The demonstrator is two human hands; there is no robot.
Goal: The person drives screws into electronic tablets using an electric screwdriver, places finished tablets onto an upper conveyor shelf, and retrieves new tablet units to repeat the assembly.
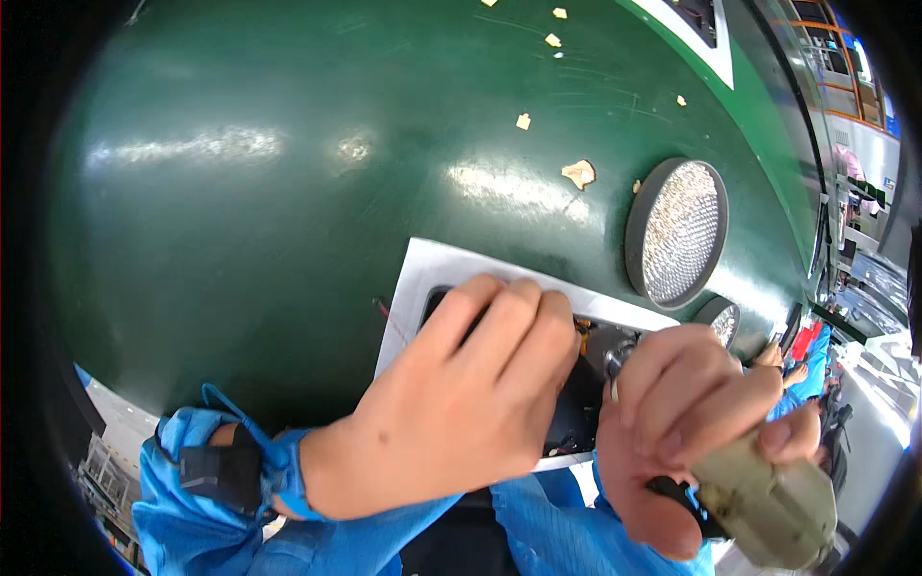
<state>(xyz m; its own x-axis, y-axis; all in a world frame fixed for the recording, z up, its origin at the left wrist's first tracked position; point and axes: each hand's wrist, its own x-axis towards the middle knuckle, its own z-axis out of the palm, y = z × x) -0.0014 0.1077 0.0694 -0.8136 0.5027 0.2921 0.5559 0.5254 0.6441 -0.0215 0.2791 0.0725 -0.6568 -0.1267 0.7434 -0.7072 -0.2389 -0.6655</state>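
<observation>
My right hand (677,413) is wrapped around an olive-green electric screwdriver (773,499), whose metal nose (619,357) points toward a black device (573,408). The device lies in a white frame or tray (408,288) at the near edge of the table. Small parts and wiring show inside it between my hands. My left hand (471,394) rests over the device's left part, fingers bent and close together. Its fingertips are tucked down out of sight, so what they pinch or press cannot be made out. The screwdriver's tip is hidden too.
On the green table (259,230), a round dark dish (677,235) of many small screws stands right of the frame, with a smaller dish (718,319) nearer. Torn yellowish scraps (579,174) lie farther back. Another white frame (706,58) sits far right. Another person's hand (795,374) shows at right.
</observation>
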